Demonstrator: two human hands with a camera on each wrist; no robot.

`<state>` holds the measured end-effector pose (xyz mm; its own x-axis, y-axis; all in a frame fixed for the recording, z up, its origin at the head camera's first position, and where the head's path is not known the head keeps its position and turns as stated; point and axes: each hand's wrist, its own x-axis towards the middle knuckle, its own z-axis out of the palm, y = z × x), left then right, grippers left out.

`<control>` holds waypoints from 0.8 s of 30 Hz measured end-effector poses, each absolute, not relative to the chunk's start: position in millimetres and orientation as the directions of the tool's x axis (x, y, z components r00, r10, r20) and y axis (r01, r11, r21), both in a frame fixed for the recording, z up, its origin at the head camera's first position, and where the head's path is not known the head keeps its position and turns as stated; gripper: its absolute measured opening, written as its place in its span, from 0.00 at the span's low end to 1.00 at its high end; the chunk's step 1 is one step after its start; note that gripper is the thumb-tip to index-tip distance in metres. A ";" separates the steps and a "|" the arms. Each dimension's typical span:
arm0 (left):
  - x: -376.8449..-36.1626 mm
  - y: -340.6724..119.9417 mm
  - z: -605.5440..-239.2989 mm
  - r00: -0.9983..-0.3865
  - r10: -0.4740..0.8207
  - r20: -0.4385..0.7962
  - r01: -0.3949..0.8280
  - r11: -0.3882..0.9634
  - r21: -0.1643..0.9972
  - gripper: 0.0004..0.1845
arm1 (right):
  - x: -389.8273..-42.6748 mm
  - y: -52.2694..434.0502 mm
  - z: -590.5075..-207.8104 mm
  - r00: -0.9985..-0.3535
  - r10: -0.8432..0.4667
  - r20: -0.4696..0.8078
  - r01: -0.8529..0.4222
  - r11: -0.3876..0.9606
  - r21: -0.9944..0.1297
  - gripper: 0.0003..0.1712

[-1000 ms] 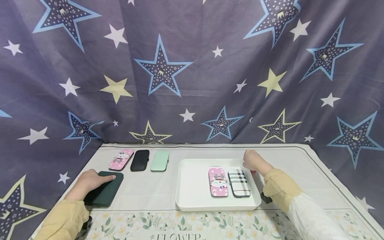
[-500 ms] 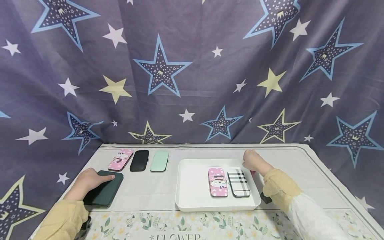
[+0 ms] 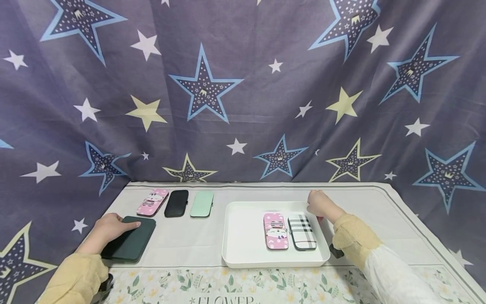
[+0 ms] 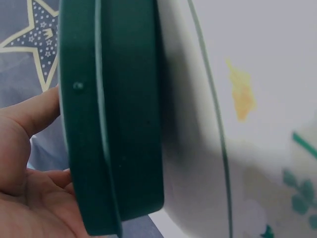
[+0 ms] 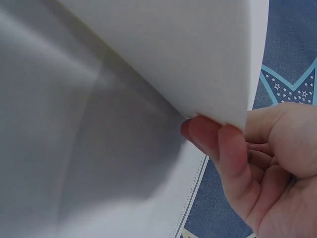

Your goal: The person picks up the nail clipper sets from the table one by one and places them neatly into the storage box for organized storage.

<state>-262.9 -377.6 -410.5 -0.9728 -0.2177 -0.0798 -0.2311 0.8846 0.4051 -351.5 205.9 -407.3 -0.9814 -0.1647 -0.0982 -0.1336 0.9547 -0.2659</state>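
Note:
In the head view my left hand (image 3: pixel 110 228) holds a flat dark green case (image 3: pixel 130 240) by its left side, thumb lying across the top. The left wrist view shows that green case (image 4: pixel 109 119) close up, thumb against it and the fingertips hidden behind. At the right, my right hand (image 3: pixel 322 204) grips the far right rim of a shallow white tray (image 3: pixel 243 249). Fingers and thumb pinch the tray edge (image 5: pixel 213 64) in the right wrist view. Inside lie a pink polka-dot cartoon case (image 3: pixel 276 231) and a white plaid case (image 3: pixel 302 231), side by side.
Behind the green case, a pink cartoon case (image 3: pixel 152 202), a black case (image 3: pixel 176 203) and a mint green case (image 3: pixel 202 204) lie in a row. A pale tablecloth (image 3: pixel 190 245) with a floral front band covers the table; a starry curtain (image 3: pixel 243 93) hangs behind.
My left hand has slid slightly left, uncovering a little more of the green case, which stays in place. The right hand and tray have not moved.

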 end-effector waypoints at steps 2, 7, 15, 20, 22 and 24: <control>-261.8 -381.1 -414.4 -0.974 -0.215 -0.067 -0.222 0.872 0.436 0.27 | -351.4 205.3 -407.1 -0.981 -0.164 -0.100 -0.132 0.956 -0.264 0.12; -262.3 -389.8 -420.8 -0.980 -0.196 -0.042 -0.193 0.863 0.467 0.27 | -350.0 203.6 -405.3 -0.982 -0.161 -0.097 -0.132 0.959 -0.252 0.13; -265.2 -402.8 -422.5 -0.969 -0.209 -0.133 -0.247 0.768 0.591 0.32 | -349.9 203.8 -405.4 -0.982 -0.157 -0.102 -0.128 0.962 -0.241 0.14; -261.8 -408.2 -425.9 -0.940 -0.238 -0.246 -0.341 0.614 0.711 0.33 | -350.2 203.7 -406.9 -0.983 -0.153 -0.099 -0.125 0.963 -0.240 0.13; -260.2 -409.2 -426.1 -0.936 -0.222 -0.272 -0.350 0.564 0.748 0.31 | -350.1 203.8 -407.1 -0.983 -0.154 -0.097 -0.127 0.962 -0.242 0.13; -259.1 -409.7 -425.7 -0.935 -0.206 -0.290 -0.356 0.520 0.777 0.28 | -350.0 203.7 -406.8 -0.983 -0.155 -0.095 -0.128 0.962 -0.243 0.12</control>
<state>-259.1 -409.7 -425.7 -0.9345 -0.2061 -0.2902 -0.3558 0.5200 0.7765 -350.0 203.7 -406.8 -0.9834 -0.1547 -0.0948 -0.1279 0.9616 -0.2429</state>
